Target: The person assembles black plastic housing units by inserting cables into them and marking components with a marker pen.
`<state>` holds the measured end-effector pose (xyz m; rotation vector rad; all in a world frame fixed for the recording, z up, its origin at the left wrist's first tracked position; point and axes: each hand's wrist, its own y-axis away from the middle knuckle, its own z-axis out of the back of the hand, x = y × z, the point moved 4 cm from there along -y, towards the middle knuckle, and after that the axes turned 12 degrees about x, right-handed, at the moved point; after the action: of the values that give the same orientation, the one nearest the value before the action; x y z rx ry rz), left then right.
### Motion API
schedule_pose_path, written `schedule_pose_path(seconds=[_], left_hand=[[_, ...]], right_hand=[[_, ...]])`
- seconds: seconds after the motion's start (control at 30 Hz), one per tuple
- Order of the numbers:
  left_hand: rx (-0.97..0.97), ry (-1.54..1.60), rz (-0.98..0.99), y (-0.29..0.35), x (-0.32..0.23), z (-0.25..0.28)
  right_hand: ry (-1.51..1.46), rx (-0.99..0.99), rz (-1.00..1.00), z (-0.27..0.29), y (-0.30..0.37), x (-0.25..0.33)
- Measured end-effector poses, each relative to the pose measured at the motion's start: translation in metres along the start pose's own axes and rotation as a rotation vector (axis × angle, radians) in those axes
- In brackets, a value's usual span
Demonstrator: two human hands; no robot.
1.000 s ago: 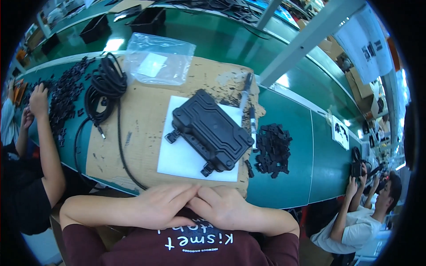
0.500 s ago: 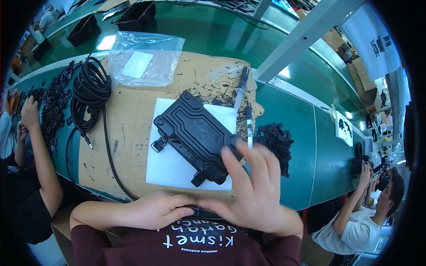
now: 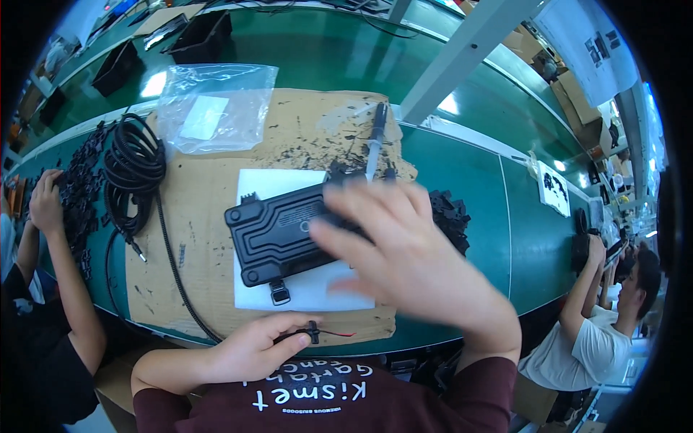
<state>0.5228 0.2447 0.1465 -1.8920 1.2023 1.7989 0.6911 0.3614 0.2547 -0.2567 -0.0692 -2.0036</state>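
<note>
My left hand (image 3: 256,346), near the front edge of the bench, pinches a thin black cable (image 3: 289,335). A small black clip (image 3: 312,332) sits on the cable beside my fingertips, and a thin red wire end sticks out past it. My right hand (image 3: 393,242) is over the right part of a black ribbed plastic case (image 3: 278,231). Motion smears its fingers, so I cannot tell whether they grip the case. The case lies tilted on a white foam sheet (image 3: 253,299), with a latch (image 3: 280,292) hanging from its near side.
Cardboard (image 3: 148,289) lies under the foam. A coiled black cable (image 3: 133,155) and a clear bag (image 3: 216,115) lie left, syringe-like tubes (image 3: 375,141) at the far right. Black clips are heaped right (image 3: 449,216) and left (image 3: 79,187). Other people work on both sides.
The case has turned on the foam, and its latch side now faces me. My right hand has left the cable area and swept up over the case. The clip and red wire now show.
</note>
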Motion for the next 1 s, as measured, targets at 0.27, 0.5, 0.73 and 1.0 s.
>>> schedule_pose_path(seconds=[0.27, 0.5, 0.73, 1.0], left_hand=[[0.175, -0.390, -0.182, -0.019, -0.019, 0.000], [0.339, -0.511, -0.016, -0.021, -0.028, -0.001], [0.237, -0.229, 0.000, -0.025, -0.007, -0.003], [0.089, 0.327, -0.038, -0.024, -0.015, -0.003]], right_hand=[[-0.333, 0.002, -0.112, -0.072, 0.073, 0.051], [-0.224, -0.005, -0.301, -0.060, 0.114, 0.010], [-0.056, -0.046, -0.663, -0.091, 0.125, 0.003], [-0.743, -0.255, -0.640, -0.082, 0.117, 0.011]])
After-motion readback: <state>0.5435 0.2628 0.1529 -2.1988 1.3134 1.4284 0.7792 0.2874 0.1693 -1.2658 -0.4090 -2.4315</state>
